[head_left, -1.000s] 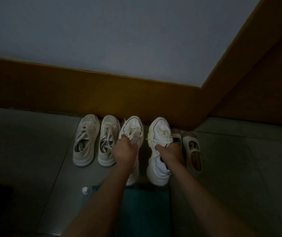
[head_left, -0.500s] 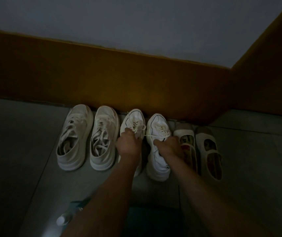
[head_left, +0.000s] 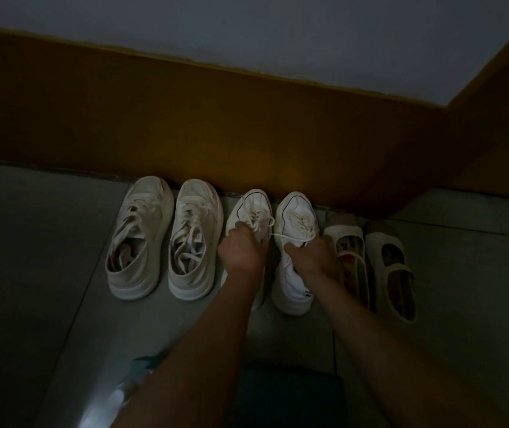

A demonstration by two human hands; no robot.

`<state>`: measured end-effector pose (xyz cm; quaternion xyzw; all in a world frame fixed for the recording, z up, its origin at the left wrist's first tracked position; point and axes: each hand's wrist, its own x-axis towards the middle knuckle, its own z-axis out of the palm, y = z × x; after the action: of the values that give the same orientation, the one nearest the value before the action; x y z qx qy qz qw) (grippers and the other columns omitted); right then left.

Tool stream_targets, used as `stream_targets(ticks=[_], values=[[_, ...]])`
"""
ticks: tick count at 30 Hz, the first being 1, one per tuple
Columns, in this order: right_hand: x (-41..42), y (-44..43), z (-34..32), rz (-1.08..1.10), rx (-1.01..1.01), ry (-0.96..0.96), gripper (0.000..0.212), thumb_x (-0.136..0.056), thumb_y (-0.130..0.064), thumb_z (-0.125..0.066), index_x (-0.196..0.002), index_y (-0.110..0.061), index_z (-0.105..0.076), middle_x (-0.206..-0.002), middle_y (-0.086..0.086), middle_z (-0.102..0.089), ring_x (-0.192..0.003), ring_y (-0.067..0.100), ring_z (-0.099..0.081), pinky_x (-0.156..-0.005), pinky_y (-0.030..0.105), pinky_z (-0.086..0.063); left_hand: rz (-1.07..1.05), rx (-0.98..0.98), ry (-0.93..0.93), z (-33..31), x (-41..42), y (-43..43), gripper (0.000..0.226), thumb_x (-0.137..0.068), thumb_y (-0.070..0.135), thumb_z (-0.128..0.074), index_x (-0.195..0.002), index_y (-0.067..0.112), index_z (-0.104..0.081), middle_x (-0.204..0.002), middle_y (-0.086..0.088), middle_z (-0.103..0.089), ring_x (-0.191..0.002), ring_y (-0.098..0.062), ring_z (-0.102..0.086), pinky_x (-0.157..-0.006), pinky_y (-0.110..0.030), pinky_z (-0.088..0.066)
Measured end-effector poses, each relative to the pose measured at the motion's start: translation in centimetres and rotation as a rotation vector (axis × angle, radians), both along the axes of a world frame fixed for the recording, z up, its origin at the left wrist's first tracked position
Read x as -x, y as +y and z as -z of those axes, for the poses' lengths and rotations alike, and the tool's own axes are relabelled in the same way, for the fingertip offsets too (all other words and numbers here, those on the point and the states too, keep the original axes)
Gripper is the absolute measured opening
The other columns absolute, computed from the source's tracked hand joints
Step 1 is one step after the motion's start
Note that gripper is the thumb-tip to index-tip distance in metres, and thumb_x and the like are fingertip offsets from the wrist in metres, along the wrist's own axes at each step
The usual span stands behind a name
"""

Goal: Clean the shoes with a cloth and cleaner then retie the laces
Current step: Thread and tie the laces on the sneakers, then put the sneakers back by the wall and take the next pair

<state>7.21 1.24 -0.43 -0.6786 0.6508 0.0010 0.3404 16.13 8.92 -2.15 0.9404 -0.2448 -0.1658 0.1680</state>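
Dim grey floor tiles [head_left: 46, 242] meet a wall with an orange-brown band [head_left: 185, 125] low down and pale paint above. Six shoes stand in a row on the floor, toes at the band. From the left come two beige sneakers [head_left: 139, 242], side by side with their lacing loose. Next are two white sneakers edged with a thin dark line, and last two strap shoes [head_left: 392, 267] with patterned insoles.

Both bare forearms reach from the bottom edge to the white pair. The left hand [head_left: 242, 251] rests over the middle of the first white sneaker [head_left: 251, 205], knuckles up. Its fingers are curled into that shoe's laces [head_left: 259, 225], and a loop stands out just past the fingertips. The right hand [head_left: 313, 257] lies on the outer side of the second white sneaker [head_left: 296, 211], touching the nearer strap shoe. Its thumb and forefinger pinch a strand [head_left: 290, 237], which runs taut across the gap between the two white sneakers. Whether the strand belongs to the first or the second shoe is too dark to tell.

Near the bottom edge, left of the left forearm, a bottle [head_left: 123, 390] with a pale cap lies on the tiles. Between the forearms sits a dark teal shape [head_left: 287, 393], too dim to identify.
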Motion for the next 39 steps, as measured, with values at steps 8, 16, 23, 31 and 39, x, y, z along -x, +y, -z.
stream_targets(ticks=[8, 16, 23, 31, 39], values=[[0.6, -0.2, -0.2, -0.017, 0.029, -0.015, 0.071, -0.078, -0.039, -0.071, -0.131, -0.004, -0.039, -0.132, 0.017, -0.047, -0.119, 0.037, -0.048, -0.091, 0.039, -0.042, 0.005, 0.000, 0.024, -0.3, 0.2, -1.0, 0.046, -0.086, 0.045, -0.058, -0.109, 0.006, -0.052, -0.106, -0.013, -0.063, -0.094, -0.027, -0.063, -0.074, -0.033, -0.049], [0.5, -0.5, 0.2, -0.013, -0.016, -0.031, 0.082, -0.074, -0.047, -0.072, -0.132, -0.003, -0.035, -0.133, 0.019, -0.046, -0.120, 0.038, -0.047, -0.093, 0.042, -0.041, -0.023, 0.014, 0.138, -0.6, -0.2, -0.9, 0.065, -0.080, 0.052, -0.061, -0.120, 0.004, -0.045, -0.118, -0.016, -0.057, -0.105, -0.031, -0.058, -0.083, -0.037, -0.048], [-0.9, -0.3, -1.9, -0.051, 0.027, -0.074, 0.095, -0.070, -0.048, -0.075, -0.140, -0.004, -0.027, -0.141, 0.017, -0.037, -0.129, 0.036, -0.038, -0.104, 0.044, -0.036, 0.001, 0.090, 0.421, -4.6, -2.8, -1.0, 0.053, -0.089, 0.050, -0.051, -0.105, 0.000, -0.060, -0.101, -0.014, -0.064, -0.102, -0.030, -0.060, -0.077, -0.030, -0.043], [-7.8, 1.9, -5.5, -0.275, 0.060, -0.332, 0.068, -0.084, -0.044, -0.061, -0.137, -0.010, -0.036, -0.140, 0.010, -0.034, -0.129, 0.031, -0.036, -0.104, 0.046, -0.036, -0.086, 0.236, 0.104, -10.0, -11.4, 2.5, 0.034, -0.090, 0.034, -0.054, -0.104, 0.005, -0.065, -0.097, -0.012, -0.065, -0.095, -0.029, -0.062, -0.079, -0.036, -0.048], [-14.0, 9.2, -3.0, -0.507, 0.037, -0.161, 0.084, -0.081, -0.050, -0.062, -0.143, -0.010, -0.024, -0.149, 0.012, -0.025, -0.136, 0.032, -0.028, -0.108, 0.044, -0.032, -0.329, 0.139, 0.187, -3.2, -15.9, 11.8, 0.075, -0.073, 0.041, -0.072, -0.133, 0.008, -0.040, -0.131, -0.022, -0.046, -0.116, -0.039, -0.049, -0.095, -0.047, -0.045]])
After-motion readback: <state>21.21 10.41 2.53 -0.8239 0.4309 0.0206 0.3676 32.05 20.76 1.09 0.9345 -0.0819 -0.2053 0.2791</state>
